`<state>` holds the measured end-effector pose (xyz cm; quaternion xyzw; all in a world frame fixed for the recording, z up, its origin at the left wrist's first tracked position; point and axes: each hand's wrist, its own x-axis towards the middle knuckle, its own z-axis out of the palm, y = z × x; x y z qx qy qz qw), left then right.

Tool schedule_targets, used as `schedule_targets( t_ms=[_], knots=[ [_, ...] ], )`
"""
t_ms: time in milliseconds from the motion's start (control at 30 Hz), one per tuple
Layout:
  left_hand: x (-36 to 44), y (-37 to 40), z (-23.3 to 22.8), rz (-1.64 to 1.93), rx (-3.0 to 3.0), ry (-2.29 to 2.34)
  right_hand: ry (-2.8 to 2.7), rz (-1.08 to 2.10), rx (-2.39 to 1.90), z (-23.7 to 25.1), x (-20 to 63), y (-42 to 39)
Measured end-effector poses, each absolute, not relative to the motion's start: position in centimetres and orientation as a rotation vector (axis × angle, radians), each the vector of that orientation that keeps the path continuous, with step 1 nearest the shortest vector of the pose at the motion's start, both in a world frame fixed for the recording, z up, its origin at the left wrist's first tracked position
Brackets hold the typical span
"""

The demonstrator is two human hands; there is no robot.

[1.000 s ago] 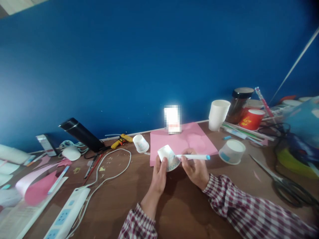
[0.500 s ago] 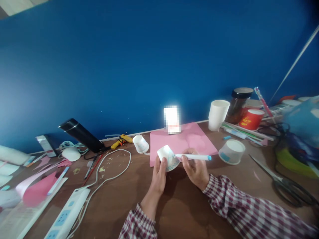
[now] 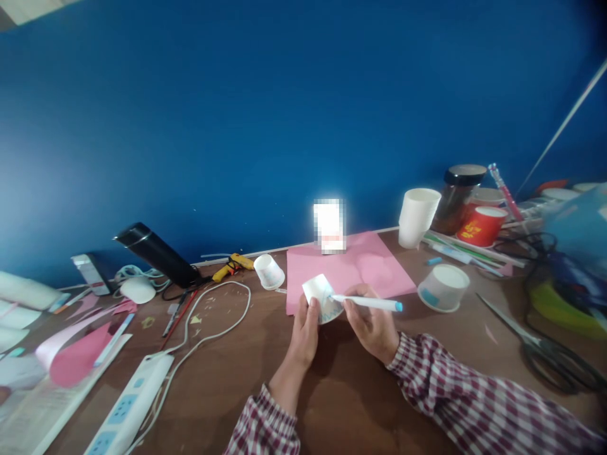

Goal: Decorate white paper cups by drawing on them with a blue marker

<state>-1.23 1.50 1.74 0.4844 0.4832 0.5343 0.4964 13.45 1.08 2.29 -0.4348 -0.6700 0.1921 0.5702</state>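
Observation:
A small white paper cup [image 3: 318, 289], tilted on its side, is gripped by my left hand [image 3: 306, 325], thumb on the near wall. Blue zigzag lines run along its rim end. My right hand [image 3: 372, 322] pinches a white marker [image 3: 374, 303] with a light-blue end, its tip touching the cup's side or very close to it. Both hands are just above the near edge of a pink paper sheet [image 3: 308, 268]. Another small paper cup [image 3: 269, 272] stands left of the sheet. An upside-down paper cup [image 3: 443, 287] with a blue patch sits to the right.
Scissors [image 3: 535, 344] lie at the right, near a red cup [image 3: 481, 225] and stacked white cups [image 3: 418, 217]. On the left are a power strip [image 3: 130, 404], its looping white cable, a black cylinder [image 3: 159, 254] and a yellow glue gun [image 3: 232, 267]. A blue wall [image 3: 237, 126] rises behind.
The marker tip has moved slightly up and left along the cup's side. The cup is turned a little, showing more of its zigzag lines. Both hands keep their grips.

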Motion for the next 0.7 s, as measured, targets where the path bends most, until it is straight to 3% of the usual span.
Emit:
schedule_targets(
  t_ms=[700],
  knots=[
    [-1.23, 1.59, 1.82, 1.274, 1.198, 1.149, -1.585, 0.442, -1.013, 2.54, 13.45, 1.06]
  ],
)
